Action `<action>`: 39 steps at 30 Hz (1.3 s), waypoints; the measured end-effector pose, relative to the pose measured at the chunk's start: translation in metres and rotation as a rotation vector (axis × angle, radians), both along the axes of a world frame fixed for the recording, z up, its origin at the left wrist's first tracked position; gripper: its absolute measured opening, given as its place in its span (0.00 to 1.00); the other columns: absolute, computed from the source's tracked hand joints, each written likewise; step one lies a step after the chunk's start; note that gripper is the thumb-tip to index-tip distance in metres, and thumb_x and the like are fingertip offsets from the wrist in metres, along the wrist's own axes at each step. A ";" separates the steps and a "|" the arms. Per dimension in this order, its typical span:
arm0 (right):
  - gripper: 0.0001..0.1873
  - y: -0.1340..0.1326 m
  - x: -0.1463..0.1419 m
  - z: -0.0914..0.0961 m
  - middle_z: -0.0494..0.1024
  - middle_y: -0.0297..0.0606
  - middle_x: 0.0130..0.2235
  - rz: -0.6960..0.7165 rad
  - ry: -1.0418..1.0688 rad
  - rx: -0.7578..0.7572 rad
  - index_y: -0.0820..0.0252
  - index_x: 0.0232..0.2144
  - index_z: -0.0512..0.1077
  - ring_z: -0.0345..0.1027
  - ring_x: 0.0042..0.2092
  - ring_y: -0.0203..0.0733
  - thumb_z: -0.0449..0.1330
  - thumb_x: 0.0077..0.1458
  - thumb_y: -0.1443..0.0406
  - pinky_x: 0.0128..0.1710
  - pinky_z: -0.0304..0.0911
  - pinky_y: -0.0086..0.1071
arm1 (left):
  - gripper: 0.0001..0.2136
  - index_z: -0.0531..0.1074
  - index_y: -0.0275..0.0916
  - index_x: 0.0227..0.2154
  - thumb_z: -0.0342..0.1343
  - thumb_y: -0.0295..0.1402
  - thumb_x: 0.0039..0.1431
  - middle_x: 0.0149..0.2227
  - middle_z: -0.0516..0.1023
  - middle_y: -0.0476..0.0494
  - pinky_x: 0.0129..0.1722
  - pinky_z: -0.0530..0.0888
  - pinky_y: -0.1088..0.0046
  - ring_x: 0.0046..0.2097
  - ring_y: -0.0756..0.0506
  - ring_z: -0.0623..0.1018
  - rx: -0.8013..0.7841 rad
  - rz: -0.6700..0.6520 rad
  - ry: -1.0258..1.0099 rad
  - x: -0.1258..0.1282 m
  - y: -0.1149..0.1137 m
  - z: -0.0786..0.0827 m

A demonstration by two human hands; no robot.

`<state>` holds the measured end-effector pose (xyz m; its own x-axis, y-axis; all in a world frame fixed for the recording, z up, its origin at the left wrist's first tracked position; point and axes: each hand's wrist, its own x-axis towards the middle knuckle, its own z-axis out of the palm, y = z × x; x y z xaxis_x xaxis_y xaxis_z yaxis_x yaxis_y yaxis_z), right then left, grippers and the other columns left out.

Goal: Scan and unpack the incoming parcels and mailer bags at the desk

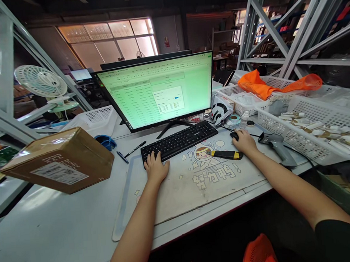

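Note:
My left hand (pixel 156 166) lies on the left end of a black keyboard (pixel 180 139), fingers spread flat over the keys. My right hand (pixel 244 141) is cupped over a black mouse (pixel 233 135) at the right of the keyboard. A yellow and black utility knife (pixel 226 154) lies on the printed desk mat (pixel 195 177), just left of my right wrist. Behind the keyboard a monitor (pixel 157 90) shows a green spreadsheet with a small dialog box.
A brown cardboard box (pixel 60 161) sits at the left of the table. A grey barcode scanner (pixel 278 146) lies right of the mouse. White baskets (pixel 308 130) with small parts and orange cloth (pixel 261 85) fill the right. A pen (pixel 134 149), blue tape dispenser (pixel 105 142) and desk fan (pixel 43 83) stand left.

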<state>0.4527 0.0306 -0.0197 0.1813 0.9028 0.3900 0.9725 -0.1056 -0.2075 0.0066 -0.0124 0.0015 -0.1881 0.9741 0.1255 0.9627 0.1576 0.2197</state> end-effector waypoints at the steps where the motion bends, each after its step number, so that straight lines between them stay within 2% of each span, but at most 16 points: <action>1: 0.26 0.000 0.000 0.000 0.73 0.54 0.59 -0.002 0.000 0.001 0.64 0.61 0.71 0.68 0.58 0.58 0.54 0.64 0.60 0.53 0.67 0.44 | 0.33 0.60 0.35 0.71 0.51 0.44 0.67 0.76 0.51 0.31 0.74 0.50 0.43 0.77 0.31 0.50 0.002 0.000 0.000 0.000 0.000 0.000; 33: 0.24 -0.001 -0.001 0.002 0.74 0.55 0.57 -0.011 0.001 -0.001 0.66 0.57 0.70 0.67 0.57 0.59 0.55 0.63 0.61 0.54 0.65 0.44 | 0.33 0.61 0.35 0.71 0.51 0.44 0.66 0.76 0.53 0.30 0.74 0.51 0.43 0.76 0.31 0.51 0.025 -0.004 -0.002 0.000 0.000 -0.001; 39: 0.26 0.000 -0.001 0.002 0.74 0.55 0.58 0.000 0.000 -0.001 0.67 0.61 0.69 0.67 0.58 0.59 0.54 0.63 0.61 0.55 0.65 0.45 | 0.33 0.61 0.35 0.71 0.51 0.44 0.67 0.76 0.52 0.30 0.74 0.50 0.43 0.76 0.30 0.50 0.016 -0.005 -0.004 -0.001 0.000 -0.002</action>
<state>0.4519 0.0303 -0.0179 0.1813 0.9030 0.3894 0.9725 -0.1059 -0.2072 0.0061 -0.0120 0.0000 -0.1838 0.9729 0.1404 0.9626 0.1491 0.2264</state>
